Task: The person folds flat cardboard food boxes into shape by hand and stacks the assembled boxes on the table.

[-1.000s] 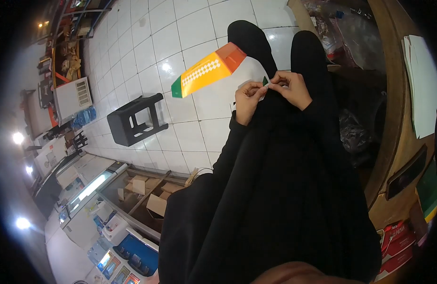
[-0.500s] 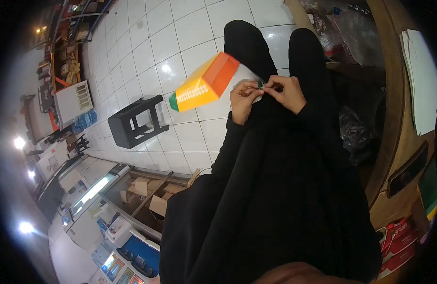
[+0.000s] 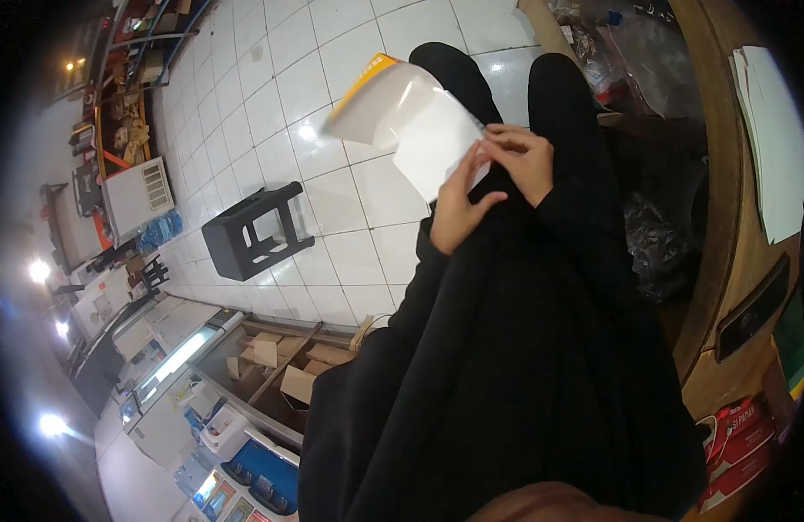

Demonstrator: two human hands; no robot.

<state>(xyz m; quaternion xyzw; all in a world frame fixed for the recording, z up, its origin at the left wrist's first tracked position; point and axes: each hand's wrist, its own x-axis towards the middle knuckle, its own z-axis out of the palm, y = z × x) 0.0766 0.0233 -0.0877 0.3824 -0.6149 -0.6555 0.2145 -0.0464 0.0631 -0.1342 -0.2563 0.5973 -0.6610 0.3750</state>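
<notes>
A folded card sheet (image 3: 430, 139) hangs over the floor beyond my knees, its white inner face toward me and a yellow printed part at its far left end. Its near right edge is between my two hands. My left hand (image 3: 459, 209) is at the lower edge, fingertips against the card and thumb held apart. My right hand (image 3: 524, 158) pinches the card's right corner, just above my black-clothed lap (image 3: 506, 348).
A black plastic stool (image 3: 256, 230) stands on the white tiled floor at left. A shelf with cardboard boxes (image 3: 267, 352) is at lower left. Along the right, a wooden table (image 3: 740, 287) bears papers (image 3: 772, 143) and a dark phone (image 3: 753, 309).
The card has turned over, from its orange and yellow printed faces to its white inner face. My left hand's thumb has moved away from its fingers.
</notes>
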